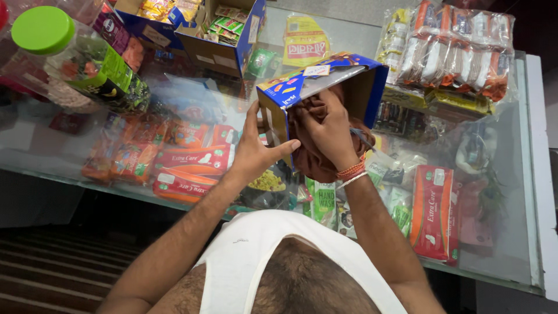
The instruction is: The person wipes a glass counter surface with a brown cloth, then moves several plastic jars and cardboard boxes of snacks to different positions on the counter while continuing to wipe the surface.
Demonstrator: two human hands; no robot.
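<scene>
A blue cardboard box [354, 72] stands tilted on the glass counter [511, 232], its open side toward me. My left hand [253, 148] grips the box's near left edge, thumb pointing right. My right hand [328, 125] is closed on a brown cloth [311, 160] and presses it into the box's opening; part of the cloth hangs out below. Orange and white threads circle my right wrist.
A clear jar with a green lid [43, 29] lies at the far left. Open blue cartons [224, 35] of small packets sit at the back. A bundle of wrapped packs [453, 46] rests at the back right. Packaged goods show under the glass.
</scene>
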